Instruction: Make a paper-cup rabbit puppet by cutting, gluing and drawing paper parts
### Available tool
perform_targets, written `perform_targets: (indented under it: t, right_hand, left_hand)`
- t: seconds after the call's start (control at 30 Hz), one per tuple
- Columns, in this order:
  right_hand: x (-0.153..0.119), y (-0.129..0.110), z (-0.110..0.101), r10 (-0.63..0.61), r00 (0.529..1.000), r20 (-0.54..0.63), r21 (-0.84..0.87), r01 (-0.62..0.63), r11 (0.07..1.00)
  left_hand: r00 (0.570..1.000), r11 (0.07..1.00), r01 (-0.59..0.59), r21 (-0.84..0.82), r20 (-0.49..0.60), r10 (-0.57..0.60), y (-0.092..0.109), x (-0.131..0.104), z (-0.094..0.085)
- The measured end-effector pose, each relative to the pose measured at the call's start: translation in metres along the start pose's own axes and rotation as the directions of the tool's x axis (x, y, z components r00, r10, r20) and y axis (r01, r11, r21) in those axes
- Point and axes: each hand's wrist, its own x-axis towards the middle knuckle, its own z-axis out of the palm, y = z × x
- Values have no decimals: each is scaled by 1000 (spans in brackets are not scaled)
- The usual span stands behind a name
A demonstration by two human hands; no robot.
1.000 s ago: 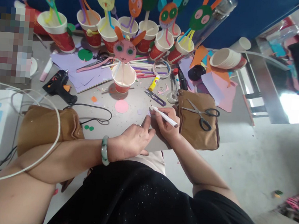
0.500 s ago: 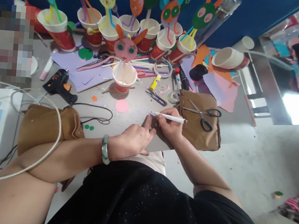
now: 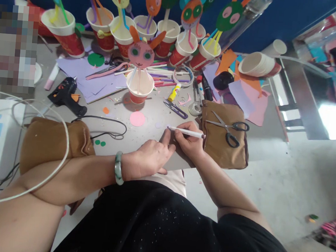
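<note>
My right hand (image 3: 190,140) is closed around a white marker pen (image 3: 188,133), whose tip points left at a tiny purple paper piece (image 3: 168,127). My left hand (image 3: 151,155) lies on the table with fingers apart, its index fingertip pressing down beside the pen tip. That fingertip partly hides the purple piece. Just left of the tip is a small pale purple paper disc (image 3: 158,125), and farther left lies a pink paper disc (image 3: 137,119). Behind them, a pink paper face (image 3: 141,55) with orange ears stands in a paper cup (image 3: 139,89).
Scissors (image 3: 227,127) rest on a brown cloth pouch (image 3: 221,151) at my right. Black-handled glue gun (image 3: 67,96), purple paper sheets (image 3: 101,84) and a second brown pouch (image 3: 56,140) lie leftward. A purple cutter (image 3: 175,109) and glue stick (image 3: 174,92) lie ahead, before several cups with paper faces.
The marker pen in my right hand has shifted slightly left and its angle has changed a little. My left hand stays in place.
</note>
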Motion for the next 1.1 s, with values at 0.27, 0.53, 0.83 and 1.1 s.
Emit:
perform_targets:
  t: [0.27,0.53,0.83,1.1]
  right_hand:
    - [1,-1,0,4,1000,13,-2,-4,1000]
    - [0,0,1,12,1000,4,-19,-12,1000]
    - [-1,1,-1,38,999,-28,-19,-38,999]
    - [-1,2,0,1,1000,-26,-33,-2,999]
  left_hand:
    - [1000,1000,7,-2,8,-7,1,1,0]
    - [1000,1000,5,-10,9,-5,0,-1,-1]
    - [1000,1000,7,-20,21,-7,0,0,0]
    - [999,999,12,-31,33,-11,0,-2,-4]
